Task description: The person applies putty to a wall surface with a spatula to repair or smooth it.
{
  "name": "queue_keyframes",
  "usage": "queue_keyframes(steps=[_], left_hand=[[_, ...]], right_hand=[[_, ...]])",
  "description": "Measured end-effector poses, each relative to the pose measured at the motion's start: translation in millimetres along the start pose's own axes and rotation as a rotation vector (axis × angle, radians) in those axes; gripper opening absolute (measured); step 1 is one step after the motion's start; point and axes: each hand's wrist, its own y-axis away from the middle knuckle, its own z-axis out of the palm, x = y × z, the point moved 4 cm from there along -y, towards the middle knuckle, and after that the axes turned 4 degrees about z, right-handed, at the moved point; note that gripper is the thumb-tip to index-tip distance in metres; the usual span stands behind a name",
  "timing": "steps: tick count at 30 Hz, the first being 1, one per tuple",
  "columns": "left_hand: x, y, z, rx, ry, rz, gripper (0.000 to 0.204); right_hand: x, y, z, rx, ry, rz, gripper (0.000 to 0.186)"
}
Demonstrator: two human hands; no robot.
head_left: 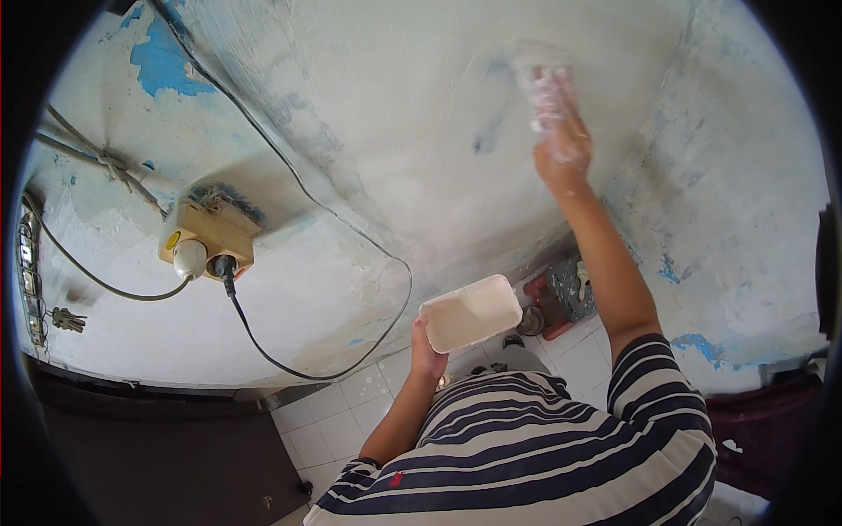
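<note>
My left hand point(426, 352) is closed on the near-left edge of a white rectangular tub point(471, 314), held in front of my body. Its inside is covered in creamy white stuff that looks like paint or filler. My right arm reaches up to the pale wall point(421, 96), which has grey smudges. The right hand point(560, 123) is smeared white and blurred by motion. Its fingers seem closed on a pale, flat thing point(537, 60) against the wall, too blurred to name.
A yellowed socket box point(209, 235) with two plugs juts from the wall at left. A black cable point(303, 188) loops below it. Keys point(68, 319) hang far left, above a dark cabinet point(158, 447). Reddish and grey items point(561, 298) stand on the tiled floor point(329, 430).
</note>
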Motion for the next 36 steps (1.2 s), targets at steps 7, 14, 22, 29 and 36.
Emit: queue_keyframes(steps=[7,14,22,29,36], left_hand=[[5,9,-21,-0.004,-0.058,0.052,0.058],[19,26,-19,0.056,-0.03,0.012,0.062],[22,31,-10,0.037,-0.039,-0.01,0.06],[26,41,-18,0.06,-0.017,0.022,0.06],[19,38,-20,0.078,-0.046,-0.005,0.058]], right_hand=[[-22,164,28,-0.446,-0.175,-0.02,0.042],[-5,89,-24,-0.053,-0.221,0.097,0.048],[-16,85,51,-0.167,-0.088,-0.008,0.049],[-55,215,-2,-0.509,-0.301,0.257,0.042],[-15,17,4,0.149,-0.128,0.173,0.042]])
